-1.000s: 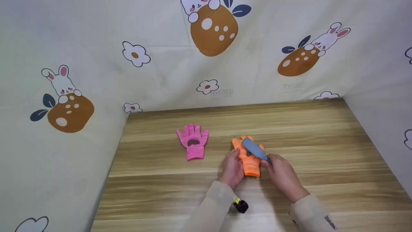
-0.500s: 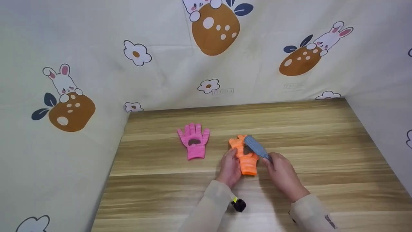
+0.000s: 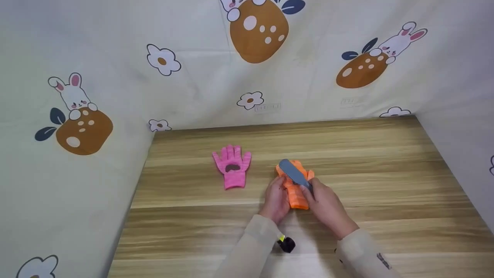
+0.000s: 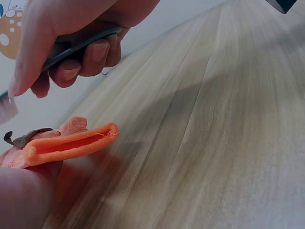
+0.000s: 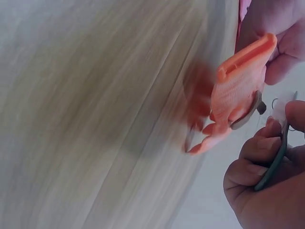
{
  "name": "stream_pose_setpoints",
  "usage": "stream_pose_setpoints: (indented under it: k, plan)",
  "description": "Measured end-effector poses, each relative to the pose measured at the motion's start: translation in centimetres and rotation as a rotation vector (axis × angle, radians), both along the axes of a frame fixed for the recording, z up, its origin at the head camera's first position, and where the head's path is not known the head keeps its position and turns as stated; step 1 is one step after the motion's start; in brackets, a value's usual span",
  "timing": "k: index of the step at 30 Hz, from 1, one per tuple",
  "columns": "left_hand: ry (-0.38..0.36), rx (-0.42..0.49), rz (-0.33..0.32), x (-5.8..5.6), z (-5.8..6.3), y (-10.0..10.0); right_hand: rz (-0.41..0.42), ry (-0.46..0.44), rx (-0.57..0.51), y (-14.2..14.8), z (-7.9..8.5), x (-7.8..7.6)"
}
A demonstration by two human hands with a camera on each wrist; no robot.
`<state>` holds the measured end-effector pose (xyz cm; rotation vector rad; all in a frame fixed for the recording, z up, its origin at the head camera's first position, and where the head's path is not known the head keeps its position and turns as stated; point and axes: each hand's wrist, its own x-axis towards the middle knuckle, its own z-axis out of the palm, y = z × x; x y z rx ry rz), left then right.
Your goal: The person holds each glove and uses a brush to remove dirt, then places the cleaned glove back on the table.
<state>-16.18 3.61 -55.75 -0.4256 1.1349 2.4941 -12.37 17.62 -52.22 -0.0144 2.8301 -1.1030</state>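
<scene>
My left hand (image 3: 276, 200) holds an orange knitted glove (image 3: 298, 199) by its left side, raised over the table with its cuff toward me. The cuff opening shows in the left wrist view, and a dark brown patch (image 5: 248, 112) stands out from the glove's palm in the right wrist view. My right hand (image 3: 328, 206) grips the handle of a blue-grey brush (image 3: 293, 172). The brush's smooth back faces up over the glove, covering most of the patch in the head view. Pale bristles (image 4: 7, 109) show under its head in the left wrist view.
A pink knitted glove (image 3: 234, 179) with a similar brown patch lies flat to the left on the wood-grain table (image 3: 185, 231). A cream cloth (image 3: 193, 85) printed with rabbits and flowers encloses the back and sides. A small black device (image 3: 286, 244) sits at my left wrist.
My right hand has moved left and turned the brush, so its dotted face no longer shows and its smooth back faces up. The orange glove has shifted slightly left in my left hand.
</scene>
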Motion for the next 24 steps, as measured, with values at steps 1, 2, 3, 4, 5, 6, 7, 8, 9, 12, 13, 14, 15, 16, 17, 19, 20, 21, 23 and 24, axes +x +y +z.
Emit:
stream_pose_setpoints:
  k: [1, 2, 3, 4, 5, 6, 7, 8, 9, 12, 13, 14, 15, 16, 17, 19, 20, 21, 23, 24]
  plan:
    - [0.001, -0.003, 0.003, 0.0, 0.0, 0.0, 0.003, 0.002, 0.003, -0.2, -0.1, -0.1]
    - [0.001, -0.002, 0.003, -0.1, 0.0, 0.0, 0.005, 0.000, 0.004, -0.3, -0.2, -0.2]
    - [0.003, 0.007, -0.002, -0.1, 0.0, -0.1, 0.008, 0.000, 0.008, -0.4, -0.3, -0.3]
    - [0.006, 0.009, 0.000, -0.2, 0.0, -0.1, 0.008, -0.004, 0.009, -0.5, -0.3, -0.4]
    - [0.008, 0.016, -0.003, -0.2, 0.0, -0.1, 0.007, -0.007, 0.013, -0.5, -0.4, -0.6]
    - [0.015, 0.017, -0.004, -0.3, 0.0, -0.2, 0.008, -0.009, 0.015, -0.6, -0.5, -0.7]
    - [0.019, 0.021, -0.003, -0.3, 0.0, -0.2, 0.009, -0.012, 0.016, -0.6, -0.6, -0.8]
    - [0.018, 0.025, 0.003, -0.4, 0.0, -0.2, 0.010, -0.017, 0.017, -0.7, -0.8, -0.9]
    - [0.021, 0.025, 0.007, -0.4, 0.0, -0.2, 0.012, -0.023, 0.015, -0.7, -0.9, -1.1]
    - [0.023, 0.027, 0.024, -0.5, 0.1, -0.1, 0.018, -0.035, 0.023, -0.8, -1.1, -1.5]
    - [0.022, 0.031, 0.028, -0.5, 0.1, -0.1, 0.016, -0.037, 0.028, -0.9, -1.1, -1.6]
    - [0.028, 0.032, 0.029, -0.5, 0.1, -0.1, 0.014, -0.038, 0.033, -0.9, -1.1, -1.7]
    - [0.030, 0.036, 0.032, -0.6, 0.2, 0.0, 0.013, -0.034, 0.037, -0.9, -1.1, -1.8]
    - [0.031, 0.044, 0.040, -0.5, 0.2, 0.0, 0.012, -0.026, 0.045, -0.9, -1.0, -1.9]
    - [0.029, 0.054, 0.046, -0.5, 0.3, 0.0, 0.014, -0.013, 0.053, -0.9, -1.0, -2.0]
    - [0.039, 0.073, 0.060, -0.5, 0.3, 0.1, 0.019, 0.007, 0.069, -0.8, -0.9, -2.0]
    - [0.041, 0.083, 0.067, -0.4, 0.3, 0.0, 0.024, 0.018, 0.077, -0.8, -0.9, -2.0]
    - [0.043, 0.094, 0.071, -0.4, 0.3, 0.0, 0.029, 0.028, 0.089, -0.7, -1.0, -1.9]
    - [0.049, 0.105, 0.072, -0.3, 0.3, 0.0, 0.033, 0.048, 0.111, -0.5, -1.1, -1.8]
    - [0.048, 0.108, 0.073, -0.3, 0.3, 0.0, 0.035, 0.054, 0.119, -0.4, -1.1, -1.8]
